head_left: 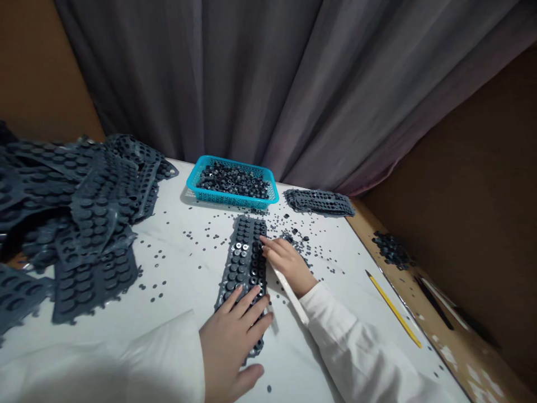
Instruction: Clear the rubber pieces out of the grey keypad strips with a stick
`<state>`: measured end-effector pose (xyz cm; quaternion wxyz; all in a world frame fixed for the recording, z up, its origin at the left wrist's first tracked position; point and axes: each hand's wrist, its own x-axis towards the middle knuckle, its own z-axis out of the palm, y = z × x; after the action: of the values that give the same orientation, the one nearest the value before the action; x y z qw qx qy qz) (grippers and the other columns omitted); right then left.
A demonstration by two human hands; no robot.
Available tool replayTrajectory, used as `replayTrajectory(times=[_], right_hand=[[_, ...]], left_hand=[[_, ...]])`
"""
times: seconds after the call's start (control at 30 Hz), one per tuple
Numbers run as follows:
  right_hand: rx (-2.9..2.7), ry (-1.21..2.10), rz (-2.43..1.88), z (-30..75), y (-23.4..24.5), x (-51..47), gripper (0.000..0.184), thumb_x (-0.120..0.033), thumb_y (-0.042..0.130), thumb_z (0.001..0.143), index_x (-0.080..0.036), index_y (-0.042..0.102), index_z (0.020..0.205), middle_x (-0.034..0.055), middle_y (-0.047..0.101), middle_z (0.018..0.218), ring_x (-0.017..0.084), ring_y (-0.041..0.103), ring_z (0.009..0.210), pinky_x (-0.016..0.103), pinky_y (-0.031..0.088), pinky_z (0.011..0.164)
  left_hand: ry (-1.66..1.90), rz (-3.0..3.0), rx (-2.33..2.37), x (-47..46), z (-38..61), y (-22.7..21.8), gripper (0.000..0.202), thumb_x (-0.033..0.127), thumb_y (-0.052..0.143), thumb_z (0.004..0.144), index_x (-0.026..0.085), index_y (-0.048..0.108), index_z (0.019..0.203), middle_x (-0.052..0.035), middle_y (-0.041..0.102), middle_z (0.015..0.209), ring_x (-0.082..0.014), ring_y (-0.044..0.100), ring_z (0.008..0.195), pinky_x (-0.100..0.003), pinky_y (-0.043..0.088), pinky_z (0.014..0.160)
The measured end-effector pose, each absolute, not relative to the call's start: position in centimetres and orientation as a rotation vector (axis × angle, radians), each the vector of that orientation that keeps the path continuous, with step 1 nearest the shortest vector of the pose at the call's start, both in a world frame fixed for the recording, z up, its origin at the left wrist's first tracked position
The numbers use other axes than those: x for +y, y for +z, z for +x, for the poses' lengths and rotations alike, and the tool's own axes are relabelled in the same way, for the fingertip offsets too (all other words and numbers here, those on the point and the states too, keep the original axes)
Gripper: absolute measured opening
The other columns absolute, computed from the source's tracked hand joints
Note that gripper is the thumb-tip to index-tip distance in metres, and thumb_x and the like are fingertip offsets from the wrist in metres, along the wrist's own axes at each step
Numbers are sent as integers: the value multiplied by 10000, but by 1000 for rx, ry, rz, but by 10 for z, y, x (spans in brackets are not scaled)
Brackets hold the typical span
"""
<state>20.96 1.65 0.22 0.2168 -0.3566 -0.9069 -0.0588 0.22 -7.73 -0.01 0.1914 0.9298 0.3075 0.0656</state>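
A dark grey moulded rubber sheet point(238, 274) with rows of round studs lies lengthwise on the white table in front of me. My left hand point(235, 338) rests flat on its near part, fingers spread, covering some of the studs. At the sheet's right edge, farther up, my right hand point(289, 264) is closed around a slim white stick point(292, 298). The stick's back end points toward me, and its front tip is hidden by the fingers. Fingertips of that hand touch the studs on the right-hand row.
Behind the sheet stands a blue basket point(232, 198) full of small black rubber pieces. A heap of studded sheets point(100, 207) fills the left side. Stacked strips point(319, 202) lie back right. Small dark discs are scattered around; a yellow pencil point(394, 309) lies at right.
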Motion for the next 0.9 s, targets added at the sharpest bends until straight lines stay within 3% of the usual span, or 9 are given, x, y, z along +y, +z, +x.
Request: replayTrajectory(times=[0.37, 0.6, 0.73, 0.9], right_hand=[[-2241, 328, -1135, 203, -4, 3, 65, -199, 501, 893, -215, 561, 911, 93, 629, 1190, 196, 576, 1018, 371, 513, 852], [-2352, 139, -1072, 202, -6, 8, 93, -186, 471, 908, -194, 564, 902, 109, 657, 1140, 210, 589, 963, 372, 519, 819], [-2479, -3, -1042, 208, -5, 18, 144, -173, 424, 925, -172, 568, 922, 148, 610, 1209, 224, 594, 936, 398, 512, 815], [-2216, 27, -1192, 215, -3, 29, 141, -186, 416, 923, -194, 550, 966, 145, 604, 1208, 224, 598, 1013, 394, 510, 845]], left_hand=[[180, 2595, 873, -77, 3, 1, 669, 432, 605, 768, 246, 389, 1373, -22, 238, 1498, -310, 164, 1377, -510, 99, 1123], [176, 2585, 866, -77, 3, 1, 685, 425, 614, 762, 242, 380, 1379, -29, 237, 1499, -311, 152, 1379, -518, 87, 1125], [170, 2581, 872, -78, 3, 0, 707, 420, 611, 761, 240, 352, 1394, -30, 225, 1503, -313, 147, 1380, -519, 79, 1124], [125, 2579, 874, -77, 3, 4, 657, 416, 571, 794, 249, 356, 1392, -8, 212, 1504, -291, 121, 1388, -500, 64, 1128]])
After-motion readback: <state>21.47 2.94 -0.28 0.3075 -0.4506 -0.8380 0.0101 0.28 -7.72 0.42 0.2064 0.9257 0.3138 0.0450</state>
